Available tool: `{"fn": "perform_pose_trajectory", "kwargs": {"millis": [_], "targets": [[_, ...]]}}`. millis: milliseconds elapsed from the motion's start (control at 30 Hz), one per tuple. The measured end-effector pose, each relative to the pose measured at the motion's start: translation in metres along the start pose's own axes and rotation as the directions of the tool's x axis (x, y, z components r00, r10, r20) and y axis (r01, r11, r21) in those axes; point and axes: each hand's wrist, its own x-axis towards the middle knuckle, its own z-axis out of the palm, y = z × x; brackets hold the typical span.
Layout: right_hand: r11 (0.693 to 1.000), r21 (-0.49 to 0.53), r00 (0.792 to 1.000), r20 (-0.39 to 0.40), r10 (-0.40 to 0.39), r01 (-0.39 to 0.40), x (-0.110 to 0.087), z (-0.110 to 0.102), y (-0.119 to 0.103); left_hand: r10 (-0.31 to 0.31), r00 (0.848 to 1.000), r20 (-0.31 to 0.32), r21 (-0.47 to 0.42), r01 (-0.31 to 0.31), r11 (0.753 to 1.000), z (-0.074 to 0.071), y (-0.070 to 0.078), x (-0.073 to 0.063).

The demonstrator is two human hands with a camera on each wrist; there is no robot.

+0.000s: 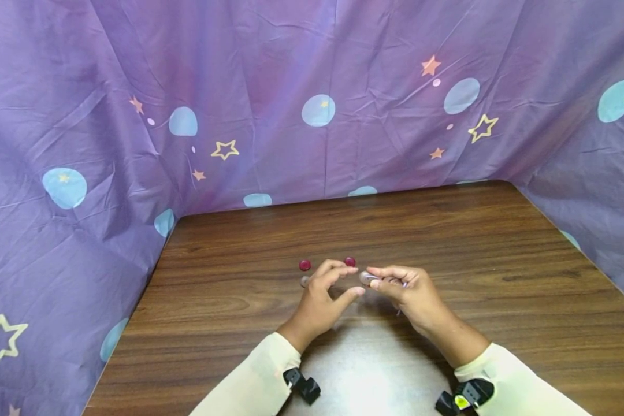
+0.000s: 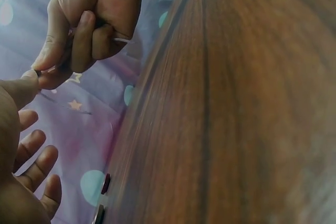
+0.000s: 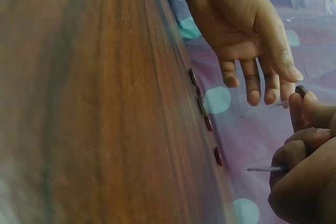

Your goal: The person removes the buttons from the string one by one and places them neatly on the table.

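My right hand (image 1: pixel 415 294) pinches a small greyish button-like disc (image 1: pixel 365 278) between thumb and index finger, its other fingers curled. A pale cord (image 3: pixel 262 169) sticks out from those curled fingers. In the right wrist view a thin strand (image 3: pixel 268 109) runs from near the disc toward the left hand's fingertips; whether it passes through the disc I cannot tell. My left hand (image 1: pixel 317 297) faces the disc with fingers spread and loosely bent. Its thumb tip is close to the disc; contact is unclear. Beyond the left hand lie two dark red discs (image 1: pixel 304 264) and a greyish disc (image 1: pixel 304 281).
The brown wooden table (image 1: pixel 229 346) reaches back to a purple curtain (image 1: pixel 270 69) printed with stars and blue spots, which also hangs at both sides. Both wrists carry black camera mounts (image 1: pixel 303 385). The second red disc (image 1: pixel 350 262) lies just beyond the left fingertips.
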Motion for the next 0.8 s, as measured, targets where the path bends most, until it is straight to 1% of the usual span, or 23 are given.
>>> {"fn": "perform_pose_trajectory", "kwargs": {"millis": [67, 233, 400, 633, 800], "targets": [[1.000, -0.003, 1.000, 0.006, 0.008, -0.008, -0.0009, 0.0014, 0.0007, -0.005, 1.000, 0.001, -0.009, 0.005, 1.000, 0.0001, -0.0001, -0.0004], [1.000, -0.009, 1.000, 0.025, 0.011, -0.011, -0.0034, 0.0043, 0.0009, 0.007, 1.000, 0.003, -0.016, -0.007, 1.000, 0.0006, -0.0004, -0.0006], [1.000, -0.029, 1.000, 0.020, -0.003, 0.004, -0.0042, 0.0059, 0.0002, 0.008, 1.000, 0.018, -0.031, -0.008, 0.999, 0.0004, -0.0015, -0.0011], [0.999, -0.034, 1.000, 0.018, 0.006, -0.005, -0.0031, 0.0061, 0.0019, 0.005, 1.000, 0.029, -0.052, -0.004, 0.999, 0.0000, -0.0014, -0.0012], [0.999, -0.054, 1.000, 0.013, -0.003, 0.004, -0.0027, 0.0060, 0.0033, 0.005, 0.999, 0.037, -0.070, -0.002, 0.998, -0.0005, 0.0004, -0.0006]]}}
